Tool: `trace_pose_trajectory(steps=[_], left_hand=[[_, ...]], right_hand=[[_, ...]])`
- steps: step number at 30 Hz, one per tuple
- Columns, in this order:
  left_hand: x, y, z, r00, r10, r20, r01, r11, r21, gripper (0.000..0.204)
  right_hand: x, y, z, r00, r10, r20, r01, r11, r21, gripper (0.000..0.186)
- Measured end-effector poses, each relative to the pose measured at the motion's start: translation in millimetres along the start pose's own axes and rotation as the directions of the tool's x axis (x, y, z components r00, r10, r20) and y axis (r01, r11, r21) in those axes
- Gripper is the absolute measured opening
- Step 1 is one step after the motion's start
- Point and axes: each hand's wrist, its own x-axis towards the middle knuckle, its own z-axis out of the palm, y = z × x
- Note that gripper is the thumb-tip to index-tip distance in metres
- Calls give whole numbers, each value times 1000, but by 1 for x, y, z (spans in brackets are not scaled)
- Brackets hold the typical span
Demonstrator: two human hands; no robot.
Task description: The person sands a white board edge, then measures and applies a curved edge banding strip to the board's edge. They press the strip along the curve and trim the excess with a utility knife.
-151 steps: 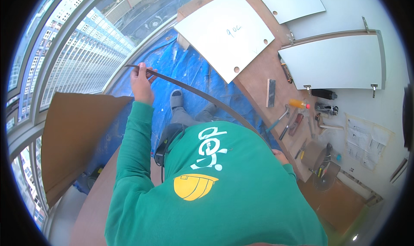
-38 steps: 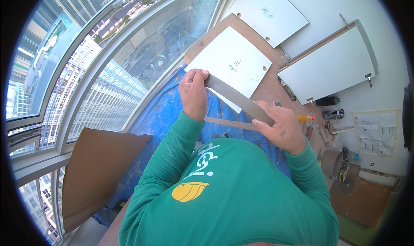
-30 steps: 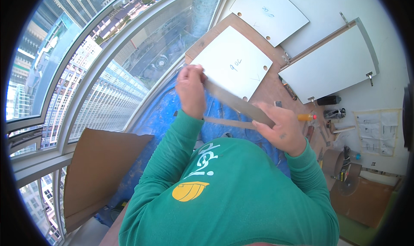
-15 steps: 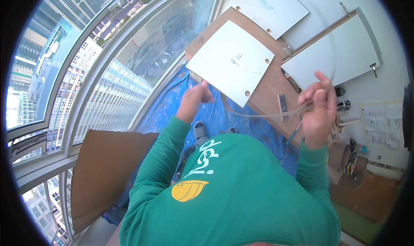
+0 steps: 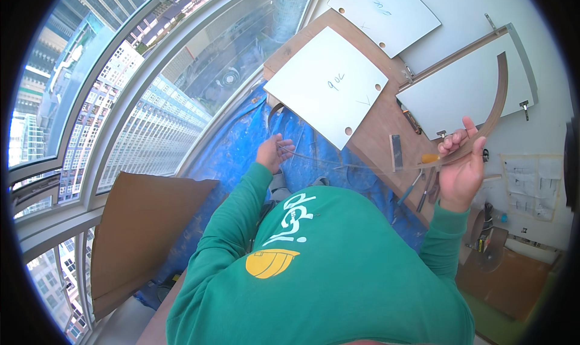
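Observation:
A long, thin brown strip of edge banding runs across in front of me, bowing up at the right to its end over a white panel. My right hand has its fingers curled around the strip, palm turned up. My left hand has its fingers around the thin strip at the left; motion blurs the stretch between the hands. Ahead of both hands lies a white door panel with handwriting and two round holes near its right edge. A dark curved piece shows beside the panel's left corner.
Beneath the panel is a brown board worktop holding a flat bar, an orange-handled tool and a cutter. More white panels lie beyond. A blue sheet covers the floor; cardboard leans by the windows.
The strip's right part has swung upright into a clear curve above my right hand, which has turned palm up. My left hand has lowered away from the panel's corner.

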Motion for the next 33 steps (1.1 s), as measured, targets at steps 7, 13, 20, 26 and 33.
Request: trace_pose_trajectory(steps=[7,13,20,26,33], left_hand=[[-3,56,-7,981,142,-133,-165,969,-183,41],[-22,56,-15,963,214,-162,-254,922,-291,30],[-33,80,-25,916,384,-116,-400,852,-337,29],[-51,100,-21,908,418,17,-374,831,-412,35],[-61,106,-12,882,450,137,-325,793,-515,38]], right_hand=[[3,34,-40,977,-30,-212,18,998,-62,60],[7,51,-76,940,-34,-341,11,997,-70,49],[22,62,-116,849,51,-525,-61,998,-2,49],[25,77,-159,795,114,-596,-47,991,128,54],[22,88,-201,743,153,-652,-38,981,188,53]])
